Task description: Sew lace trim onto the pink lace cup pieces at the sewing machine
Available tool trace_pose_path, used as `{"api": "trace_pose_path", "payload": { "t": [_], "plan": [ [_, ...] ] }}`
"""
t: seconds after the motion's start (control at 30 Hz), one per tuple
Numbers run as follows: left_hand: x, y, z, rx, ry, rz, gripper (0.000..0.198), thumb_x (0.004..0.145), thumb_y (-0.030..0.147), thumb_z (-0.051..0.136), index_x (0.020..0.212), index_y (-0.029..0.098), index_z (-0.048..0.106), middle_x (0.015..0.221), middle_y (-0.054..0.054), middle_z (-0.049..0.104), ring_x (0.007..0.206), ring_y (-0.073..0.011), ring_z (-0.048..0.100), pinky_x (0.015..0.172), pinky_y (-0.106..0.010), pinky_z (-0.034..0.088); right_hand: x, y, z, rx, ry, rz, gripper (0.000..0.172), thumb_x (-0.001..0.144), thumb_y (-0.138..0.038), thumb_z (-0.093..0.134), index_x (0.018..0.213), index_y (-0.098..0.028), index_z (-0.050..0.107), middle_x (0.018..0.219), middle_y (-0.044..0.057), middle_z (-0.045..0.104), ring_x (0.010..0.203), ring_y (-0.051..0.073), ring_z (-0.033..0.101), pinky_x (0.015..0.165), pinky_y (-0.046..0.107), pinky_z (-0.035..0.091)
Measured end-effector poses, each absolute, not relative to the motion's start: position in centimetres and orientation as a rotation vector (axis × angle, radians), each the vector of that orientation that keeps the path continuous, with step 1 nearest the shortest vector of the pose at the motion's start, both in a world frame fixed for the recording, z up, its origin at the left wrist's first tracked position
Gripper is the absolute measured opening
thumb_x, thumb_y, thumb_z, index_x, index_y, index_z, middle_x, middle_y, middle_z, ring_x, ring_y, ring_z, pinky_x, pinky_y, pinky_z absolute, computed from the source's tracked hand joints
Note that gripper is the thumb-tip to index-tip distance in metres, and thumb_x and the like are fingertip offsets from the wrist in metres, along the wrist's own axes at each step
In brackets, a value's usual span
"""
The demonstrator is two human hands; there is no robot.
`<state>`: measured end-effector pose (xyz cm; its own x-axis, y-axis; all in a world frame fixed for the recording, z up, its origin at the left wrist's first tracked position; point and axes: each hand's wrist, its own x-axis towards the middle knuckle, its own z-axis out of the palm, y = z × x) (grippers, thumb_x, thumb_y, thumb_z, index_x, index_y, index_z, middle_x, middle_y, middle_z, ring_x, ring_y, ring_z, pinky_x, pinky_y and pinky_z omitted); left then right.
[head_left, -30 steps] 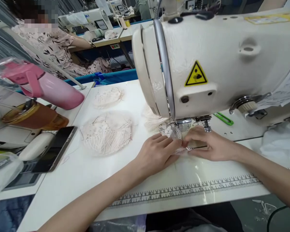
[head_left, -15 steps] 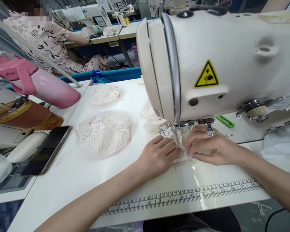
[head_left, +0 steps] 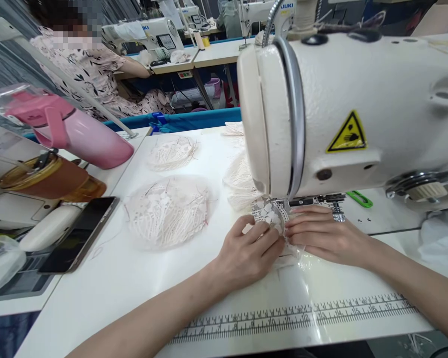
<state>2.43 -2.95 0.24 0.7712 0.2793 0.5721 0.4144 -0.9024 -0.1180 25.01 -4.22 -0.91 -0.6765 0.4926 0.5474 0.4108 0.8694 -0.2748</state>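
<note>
A white floral lace piece point(head_left: 269, 213) with a scalloped edge lies under the sewing machine head point(head_left: 276, 124). My left hand point(head_left: 252, 246) is closed on its near left part, the fingers curled down into the lace. From the right, my right hand point(head_left: 328, 236) grips the scalloped border, its fingers long and close together against my left fingertips. Sheer fabric shows below the hands. Part of the lace is hidden by my fingers and the machine head. Behind it, a gathered pale lace piece point(head_left: 241, 181) lies left of the machine.
Two round lace pieces, a larger one point(head_left: 169, 211) and a smaller one point(head_left: 173, 153), lie on the white table. At left are a phone point(head_left: 80, 236), an amber cup point(head_left: 48, 176) and a pink bottle point(head_left: 85, 134). A green thread snipper point(head_left: 359, 199) lies behind my right hand. Another person sits beyond.
The view has shifted, so the scene sits further right and lower. My right fingers, bent in a pinch before, are now straighter and nearer my left hand. The left hand still holds the lace.
</note>
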Motion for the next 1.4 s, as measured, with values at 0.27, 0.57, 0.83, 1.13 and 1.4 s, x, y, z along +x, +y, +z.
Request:
{"api": "trace_pose_path", "payload": {
  "t": [0.27,0.57,0.83,1.13,1.4],
  "plan": [
    [2.09,-2.73,-0.4,-3.03,-0.647,-0.584,0.03,0.08,0.012,0.044,0.107,0.009,0.057,0.128,-0.013,0.059,0.124,-0.0235,0.052,0.101,-0.038,0.049,25.17,-4.61,-1.33,-0.752,-2.373,0.116,0.016,0.091,-0.015,0.054,0.105,-0.02,0.061,0.1,0.0,0.071,0.1,0.016,0.064,0.092,0.035,0.052],
    [2.19,-2.81,-0.39,-3.064,-0.709,-0.578,0.028,0.079,0.012,0.046,0.105,0.011,0.056,0.127,-0.012,0.06,0.124,-0.024,0.052,0.101,-0.038,0.049,25.11,-4.55,-1.49,-0.766,-2.341,0.103,0.013,0.091,-0.017,0.055,0.103,-0.018,0.061,0.098,0.001,0.071,0.096,0.016,0.065,0.088,0.034,0.051],
    [2.5,-2.79,-0.27,-3.051,-0.728,-0.618,0.028,0.083,0.014,0.045,0.109,0.012,0.055,0.125,-0.011,0.061,0.123,-0.0227,0.053,0.1,-0.037,0.05,25.18,-4.59,-0.99,-0.852,-2.35,-0.077,0.014,0.096,-0.023,0.047,0.098,-0.02,0.061,0.091,-0.001,0.072,0.084,0.013,0.067,0.067,0.029,0.048],
    [2.82,-2.66,-0.35,-3.059,-0.712,-0.631,0.032,0.084,0.009,0.042,0.113,0.011,0.054,0.126,-0.011,0.061,0.125,-0.0224,0.051,0.1,-0.038,0.05,25.73,-4.19,-1.35,-0.919,-2.369,0.0,0.015,0.094,-0.025,0.049,0.099,-0.021,0.063,0.093,0.004,0.07,0.077,0.016,0.067,0.073,0.031,0.051],
    [2.25,-2.86,-0.46,-3.049,-0.665,-0.741,0.03,0.089,0.011,0.043,0.116,0.01,0.055,0.121,-0.011,0.064,0.117,-0.0195,0.058,0.1,-0.036,0.051,25.28,-4.38,-1.12,-0.923,-2.337,0.116,0.017,0.094,-0.022,0.047,0.097,-0.022,0.064,0.094,0.002,0.071,0.091,0.014,0.066,0.078,0.03,0.054]
  ]
}}
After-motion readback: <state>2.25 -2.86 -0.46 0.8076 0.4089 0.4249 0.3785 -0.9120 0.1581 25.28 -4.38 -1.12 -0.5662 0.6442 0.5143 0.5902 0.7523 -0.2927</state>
